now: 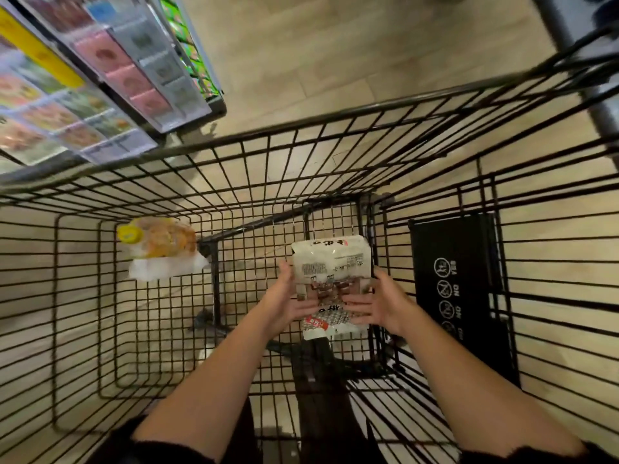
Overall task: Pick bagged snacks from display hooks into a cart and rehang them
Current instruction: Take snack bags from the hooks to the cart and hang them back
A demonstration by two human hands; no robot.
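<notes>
Your left hand (288, 303) and right hand (378, 306) grip the white snack bag (331, 266) from both sides. Its long axis points away from you, low inside the cart (301, 128).

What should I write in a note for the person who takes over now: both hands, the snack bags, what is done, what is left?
Left hand and right hand: both hold the white snack bag by its sides, low inside the cart.
Orange snack bag: lies on the cart floor at the far left, untouched.
Display rack: beside the cart's left front corner, full of hanging bags.
Done: two bags are in the cart.
Left: whether the white bag goes down or comes out, the picture does not show; both bags must be rehung on the hooks.
</notes>
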